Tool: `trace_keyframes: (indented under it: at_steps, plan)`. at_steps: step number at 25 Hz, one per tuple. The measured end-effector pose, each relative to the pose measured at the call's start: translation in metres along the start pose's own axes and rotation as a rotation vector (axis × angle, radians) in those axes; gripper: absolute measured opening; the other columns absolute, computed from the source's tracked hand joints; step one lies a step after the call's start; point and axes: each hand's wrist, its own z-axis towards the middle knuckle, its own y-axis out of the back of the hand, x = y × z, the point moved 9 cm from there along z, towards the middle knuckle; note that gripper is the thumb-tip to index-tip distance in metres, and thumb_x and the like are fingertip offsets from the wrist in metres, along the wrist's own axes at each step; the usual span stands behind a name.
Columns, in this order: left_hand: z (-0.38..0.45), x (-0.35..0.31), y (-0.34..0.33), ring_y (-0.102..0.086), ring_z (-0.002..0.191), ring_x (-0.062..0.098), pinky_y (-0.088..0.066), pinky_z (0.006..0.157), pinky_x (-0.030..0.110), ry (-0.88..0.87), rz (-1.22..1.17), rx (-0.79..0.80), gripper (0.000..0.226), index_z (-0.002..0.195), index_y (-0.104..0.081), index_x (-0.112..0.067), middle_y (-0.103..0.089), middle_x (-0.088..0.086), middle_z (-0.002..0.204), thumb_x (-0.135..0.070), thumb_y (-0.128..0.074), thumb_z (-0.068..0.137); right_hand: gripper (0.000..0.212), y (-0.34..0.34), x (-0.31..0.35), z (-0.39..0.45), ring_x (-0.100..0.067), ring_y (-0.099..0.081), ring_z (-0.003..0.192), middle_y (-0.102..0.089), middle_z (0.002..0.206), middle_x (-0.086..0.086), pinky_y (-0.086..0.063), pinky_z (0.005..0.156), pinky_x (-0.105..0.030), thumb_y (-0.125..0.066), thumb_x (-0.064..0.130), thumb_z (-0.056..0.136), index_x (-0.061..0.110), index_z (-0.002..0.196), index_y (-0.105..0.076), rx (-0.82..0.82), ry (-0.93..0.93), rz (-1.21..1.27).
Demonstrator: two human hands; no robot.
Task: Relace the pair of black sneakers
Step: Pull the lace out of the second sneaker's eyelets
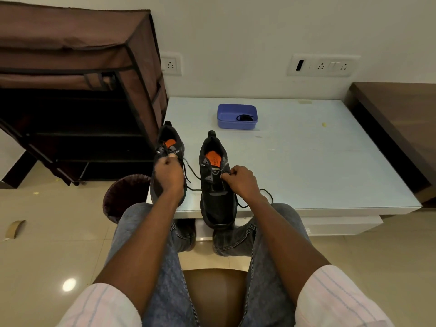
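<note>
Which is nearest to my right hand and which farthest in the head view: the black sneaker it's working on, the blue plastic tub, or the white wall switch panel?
1. Black sneaker with orange insole, touching the right hand, at the table's near edge.
2. Blue plastic tub, farther back on the table.
3. White wall switch panel, on the wall beyond.

Two black sneakers [213, 182] stand side by side at the pale glass-topped table's [318, 166] near-left edge; blue plastic tray [236, 116] behind them, toward the far edge.
</note>
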Motion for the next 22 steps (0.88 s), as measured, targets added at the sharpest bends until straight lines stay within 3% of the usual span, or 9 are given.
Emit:
trace_keyframes:
  at_steps: [2, 4, 6, 8, 12, 14, 18, 20, 22]
  plan:
    - [-0.026, -0.007, -0.046, -0.053, 0.063, 0.024, -0.045, 0.061, 0.036, -0.249, 0.378, 0.446, 0.026, 0.081, -0.064, -0.01, -0.058, 0.008, 0.07, -0.027, -0.057, 0.099, 0.033, -0.001, -0.001, 0.001, -0.023, -0.061, 0.075, -0.064, 0.076, -0.005, -0.045, 0.066, -0.033, -0.064, 0.04, 0.086, 0.007, 0.086, -0.065, 0.0, -0.011, -0.001]
    - [-0.057, 0.005, -0.08, -0.054, 0.076, 0.024, -0.045, 0.071, 0.036, -0.557, 0.828, 0.749, 0.022, 0.079, -0.068, -0.011, -0.055, 0.008, 0.082, -0.024, -0.061, 0.096, 0.035, 0.0, -0.002, 0.002, -0.027, -0.063, 0.077, -0.067, 0.078, -0.009, -0.048, 0.071, -0.036, -0.064, 0.04, 0.085, 0.005, 0.086, -0.066, -0.012, -0.019, -0.001]
    - [-0.07, 0.02, -0.09, -0.05, 0.092, 0.023, -0.044, 0.084, 0.035, -0.695, 1.077, 0.844, 0.017, 0.095, -0.073, -0.011, -0.043, 0.005, 0.1, -0.025, -0.065, 0.093, 0.035, 0.0, -0.003, 0.003, -0.026, -0.062, 0.075, -0.066, 0.076, -0.008, -0.046, 0.067, -0.035, -0.064, 0.039, 0.084, 0.005, 0.084, -0.066, -0.014, -0.024, -0.007]
    - [-0.066, 0.026, -0.091, -0.05, 0.093, 0.025, -0.044, 0.083, 0.036, -0.674, 1.072, 0.859, 0.015, 0.09, -0.068, -0.01, -0.043, 0.007, 0.104, -0.025, -0.064, 0.094, 0.033, -0.001, -0.003, 0.003, -0.023, -0.059, 0.07, -0.062, 0.071, -0.005, -0.041, 0.06, -0.031, -0.064, 0.039, 0.083, 0.007, 0.079, -0.063, -0.014, -0.018, -0.01]
    - [-0.046, 0.016, -0.073, -0.059, 0.077, 0.031, -0.048, 0.065, 0.04, -0.389, 0.73, 0.651, 0.023, 0.086, -0.054, -0.006, -0.058, 0.013, 0.086, -0.023, -0.052, 0.101, 0.033, -0.002, -0.004, 0.003, -0.024, -0.062, 0.071, -0.064, 0.072, -0.005, -0.044, 0.063, -0.032, -0.065, 0.04, 0.082, 0.007, 0.08, -0.063, -0.027, -0.027, 0.014]
    - [-0.029, 0.002, -0.045, -0.063, 0.075, 0.031, -0.056, 0.069, 0.046, -0.217, 0.374, 0.369, 0.023, 0.087, -0.054, -0.008, -0.06, 0.013, 0.083, -0.024, -0.048, 0.102, 0.032, -0.004, -0.004, 0.002, -0.024, -0.063, 0.075, -0.065, 0.076, -0.006, -0.048, 0.067, -0.033, -0.066, 0.041, 0.083, 0.009, 0.083, -0.064, -0.019, -0.027, 0.023]
    - [-0.01, -0.028, 0.025, -0.063, 0.089, 0.032, -0.055, 0.08, 0.047, -0.233, 0.041, -0.258, 0.024, 0.094, -0.054, -0.012, -0.061, 0.017, 0.103, -0.033, -0.045, 0.1, 0.028, -0.005, -0.003, 0.001, -0.022, -0.06, 0.073, -0.061, 0.075, -0.003, -0.044, 0.064, -0.031, -0.064, 0.041, 0.085, 0.013, 0.081, -0.059, -0.011, -0.021, 0.011]
    - [-0.002, -0.01, 0.033, -0.062, 0.093, 0.032, -0.055, 0.083, 0.045, -0.065, 0.016, -0.34, 0.026, 0.099, -0.055, -0.004, -0.059, 0.021, 0.113, -0.028, -0.045, 0.102, 0.028, -0.006, -0.003, 0.001, -0.022, -0.06, 0.073, -0.061, 0.074, -0.003, -0.043, 0.063, -0.03, -0.064, 0.041, 0.085, 0.013, 0.08, -0.059, -0.002, -0.025, 0.012]
    - [0.002, 0.006, 0.013, -0.064, 0.085, 0.033, -0.057, 0.08, 0.05, 0.021, 0.099, -0.164, 0.024, 0.096, -0.056, -0.006, -0.065, 0.022, 0.105, -0.028, -0.049, 0.101, 0.028, -0.005, -0.004, 0.001, -0.021, -0.059, 0.071, -0.06, 0.072, -0.003, -0.043, 0.061, -0.029, -0.064, 0.039, 0.086, 0.014, 0.077, -0.057, 0.004, -0.035, 0.022]
